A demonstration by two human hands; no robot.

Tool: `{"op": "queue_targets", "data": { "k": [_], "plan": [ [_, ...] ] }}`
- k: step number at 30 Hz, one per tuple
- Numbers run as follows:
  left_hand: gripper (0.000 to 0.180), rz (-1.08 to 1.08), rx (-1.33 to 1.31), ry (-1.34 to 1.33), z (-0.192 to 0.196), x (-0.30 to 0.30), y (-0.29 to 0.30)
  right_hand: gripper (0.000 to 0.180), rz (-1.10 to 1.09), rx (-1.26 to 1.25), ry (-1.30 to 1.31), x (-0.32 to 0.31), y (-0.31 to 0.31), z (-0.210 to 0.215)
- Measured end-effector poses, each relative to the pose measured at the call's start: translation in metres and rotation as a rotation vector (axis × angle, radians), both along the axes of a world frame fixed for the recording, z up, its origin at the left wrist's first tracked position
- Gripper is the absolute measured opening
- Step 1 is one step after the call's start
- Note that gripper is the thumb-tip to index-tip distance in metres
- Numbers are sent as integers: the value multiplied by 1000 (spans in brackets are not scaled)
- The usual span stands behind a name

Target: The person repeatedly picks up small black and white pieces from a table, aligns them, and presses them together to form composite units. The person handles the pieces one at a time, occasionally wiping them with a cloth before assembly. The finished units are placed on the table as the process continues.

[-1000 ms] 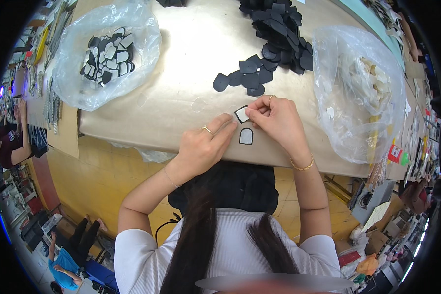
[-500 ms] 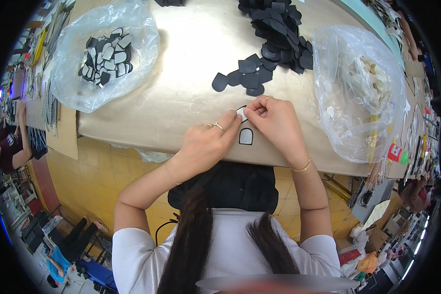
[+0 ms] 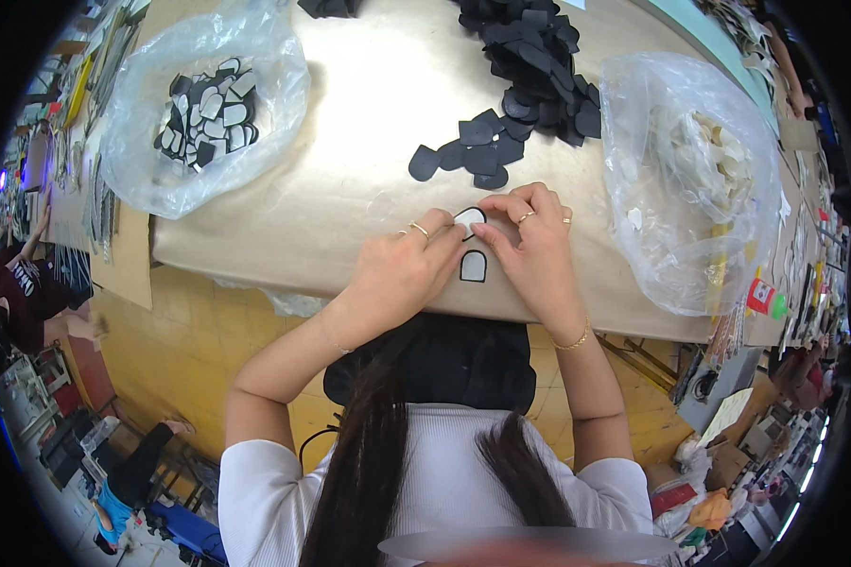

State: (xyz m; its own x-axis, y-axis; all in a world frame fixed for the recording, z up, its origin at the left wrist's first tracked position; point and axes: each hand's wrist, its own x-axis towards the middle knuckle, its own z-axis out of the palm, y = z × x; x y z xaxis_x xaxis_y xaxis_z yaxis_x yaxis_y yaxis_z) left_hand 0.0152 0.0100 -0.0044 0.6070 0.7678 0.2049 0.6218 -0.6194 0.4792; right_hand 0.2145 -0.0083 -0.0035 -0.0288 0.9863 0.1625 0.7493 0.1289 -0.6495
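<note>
A small arch-shaped black patch with a white layer on it (image 3: 469, 220) lies on the table between my hands. My left hand (image 3: 399, 265) has its fingers together on the patch's left edge. From the other side my right hand (image 3: 536, 248) grips its right edge, thumb on the white face and the other fingers curled. Just nearer to me lies a second black patch with a white layer (image 3: 474, 266), touched by neither hand. Beyond my hands a few loose plain black patches (image 3: 480, 156) lie flat, spilling from a large heap of black patches (image 3: 539, 61).
At the left a clear plastic bag (image 3: 279, 113) holds many white-faced black patches (image 3: 208, 113). Another clear bag (image 3: 633, 180) at the right contains thin whitish pieces (image 3: 719, 161). A bottle with a green cap (image 3: 766, 299) is by the right edge. Other people are at the far left.
My right hand has shifted slightly, its fingers rising and its thumb now resting on the white face, so more of the patch shows. My left hand has barely moved.
</note>
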Motion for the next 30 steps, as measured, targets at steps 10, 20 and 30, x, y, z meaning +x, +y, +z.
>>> {"op": "queue_targets", "data": {
  "k": [10,20,30],
  "plan": [
    [28,243,-167,-80,2,19,1,24,-98,-80,-20,-10,2,1],
    [29,220,-135,-56,0,19,-2,15,14,-118,265,-1,-5,12],
    [28,198,3,-85,9,20,31,14,-225,-205,549,29,34,21]
  ]
}}
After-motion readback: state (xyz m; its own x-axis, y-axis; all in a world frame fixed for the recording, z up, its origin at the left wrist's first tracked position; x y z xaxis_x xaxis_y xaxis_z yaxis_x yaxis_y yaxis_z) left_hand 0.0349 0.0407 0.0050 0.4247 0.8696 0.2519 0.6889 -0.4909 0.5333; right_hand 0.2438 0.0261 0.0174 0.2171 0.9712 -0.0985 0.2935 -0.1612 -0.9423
